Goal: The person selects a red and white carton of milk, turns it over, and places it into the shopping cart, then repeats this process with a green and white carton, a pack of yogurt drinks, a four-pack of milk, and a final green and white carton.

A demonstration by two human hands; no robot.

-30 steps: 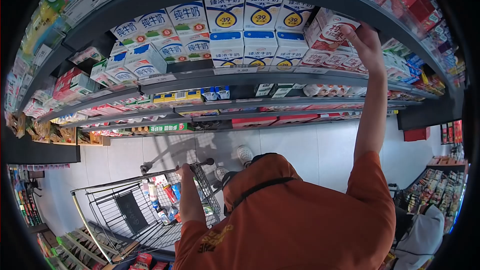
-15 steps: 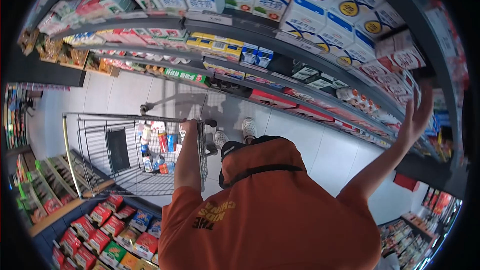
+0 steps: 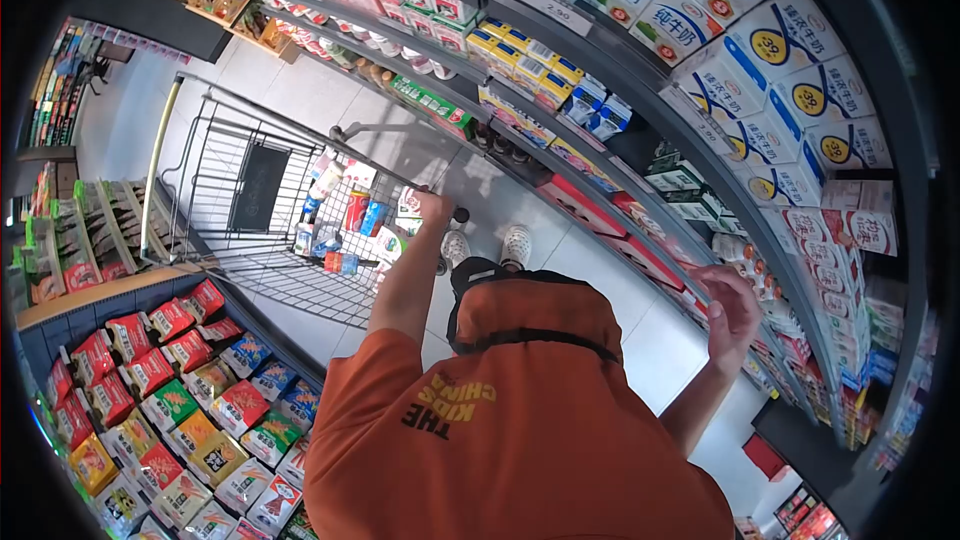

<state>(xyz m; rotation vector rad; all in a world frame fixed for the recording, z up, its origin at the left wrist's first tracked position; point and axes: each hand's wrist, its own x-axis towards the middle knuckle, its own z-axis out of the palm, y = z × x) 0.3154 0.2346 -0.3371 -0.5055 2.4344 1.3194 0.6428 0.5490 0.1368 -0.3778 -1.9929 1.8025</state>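
Shopping cart (image 3: 270, 210) stands in the aisle, left hand (image 3: 432, 208) clamped on its handle; stiff, probably rolls easily. Right hand (image 3: 730, 308) hangs open, empty, near the milk cartons (image 3: 800, 90).

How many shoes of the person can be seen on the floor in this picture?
2. The left shoe and the right shoe stand side by side on the tiled floor, just behind the cart handle and above the orange shirt.
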